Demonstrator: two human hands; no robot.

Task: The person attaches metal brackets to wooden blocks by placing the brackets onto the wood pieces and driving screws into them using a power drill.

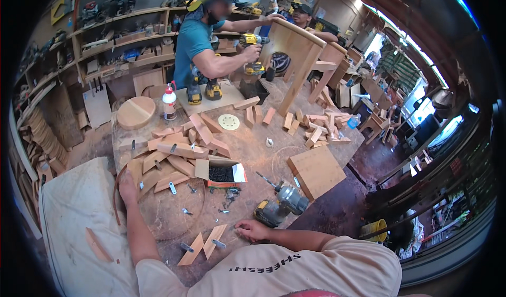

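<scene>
My left hand point(127, 189) reaches to the left end of a pile of cut wooden pieces. Its fingers close on the edge of a wooden piece point(136, 167); their tips are partly hidden. On the tabletop my right hand point(254, 230) rests with loosely bent fingers apart, holding nothing. A cordless drill point(287, 202) lies just beyond it, bit pointing away to the left. Two short angled wood pieces point(215, 241) with small metal plates lie left of my right hand. Between my hands and the pile is an open box of black screws point(221, 174).
Across the worktable point(247, 154), a person in a teal shirt point(197, 46) holds a yellow drill point(254, 54) against an upright wooden frame point(298, 41); another person point(302, 15) stands behind it. A glue bottle point(169, 103), square board point(316, 171) and wood offcuts occupy the table.
</scene>
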